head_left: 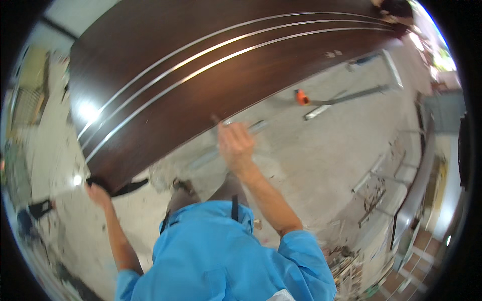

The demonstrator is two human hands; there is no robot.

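Go gently, I'd say, so the shiny stripes (241,52) don't get scratched. The big brown board (175,108) fills the upper left of the frame. At its lower corner, the left hand (99,195) is by a black piece (131,187); I can't tell if its fingers grip. The right hand (236,144), mid-frame, has curled fingers, maybe holding something. Upper right, an orange thing (302,97) lies on gray floor (321,155).

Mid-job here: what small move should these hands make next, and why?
I'd probably settle the right hand on the near edge of the dark board. It is by that edge, though contact is unclear, while the left hand is at the corner, by the black piece; a firm hand there might steady the board.
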